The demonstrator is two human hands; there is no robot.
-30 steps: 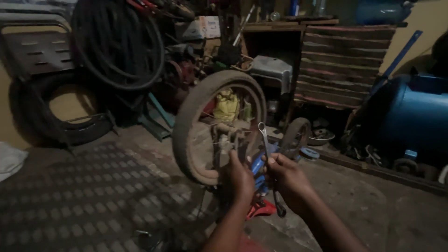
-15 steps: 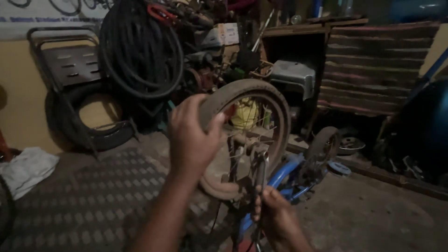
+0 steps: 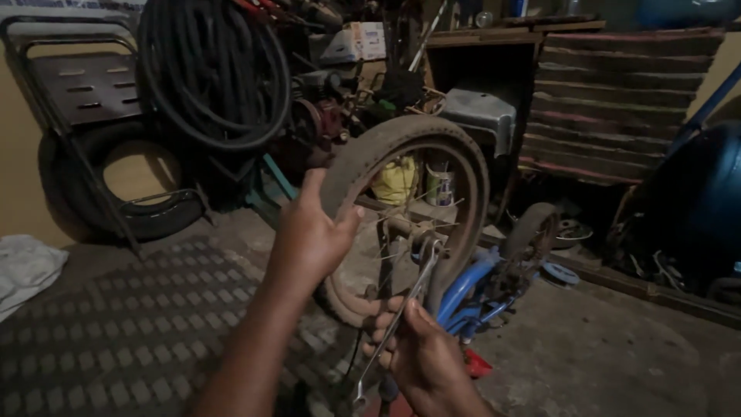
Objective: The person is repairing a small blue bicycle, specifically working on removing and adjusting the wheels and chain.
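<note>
Here right hand (image 3: 424, 359) is closed around a long metal wrench (image 3: 397, 324), its upper end at the axle of the small bicycle wheel (image 3: 409, 212). Left hand (image 3: 309, 235) grips the wheel's dusty tyre on its left side. Blue bike frame (image 3: 471, 297) sits just right, black hoses (image 3: 208, 73) and a tyre (image 3: 116, 185) well behind.

two bare forearms, left hand (image 3: 309, 235) and right hand (image 3: 428, 359), no sleeves, no gloves

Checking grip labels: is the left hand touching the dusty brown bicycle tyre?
Touching. The head view shows the left hand pressed against the dusty brown bicycle tyre, fingers curled over its tread.
</note>
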